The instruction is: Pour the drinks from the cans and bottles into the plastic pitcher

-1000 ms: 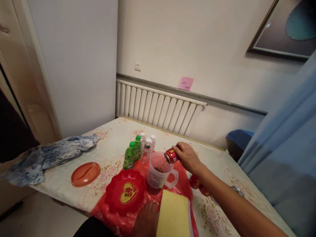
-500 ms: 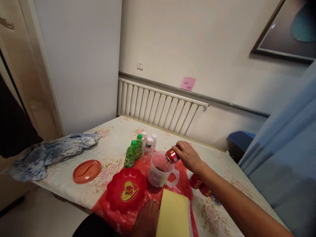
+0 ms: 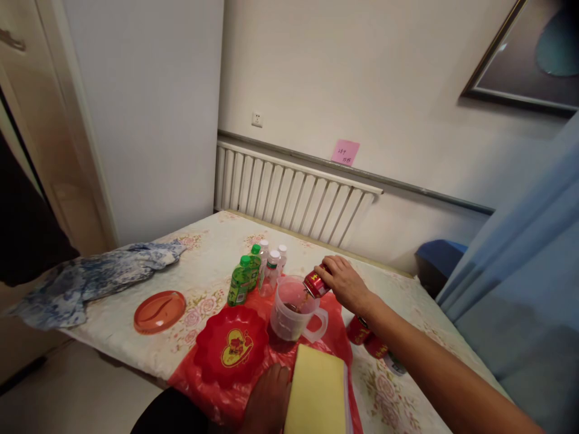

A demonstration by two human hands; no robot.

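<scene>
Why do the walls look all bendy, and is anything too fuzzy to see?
Head view: the wide lens bows the door frame and tilts the radiator; light is soft and even, without strong glare; the right hand tipping the red can over the clear jug is slightly soft; the pink note is unreadable.

A small red can [image 3: 315,284] with yellow markings lies tilted in the right hand [image 3: 344,283], its mouth pointing down and to the left over the rim of a clear plastic measuring jug [image 3: 293,310]. The jug stands upright just below and left of that hand, handle facing right, with a little dark liquid in its bottom.
</scene>
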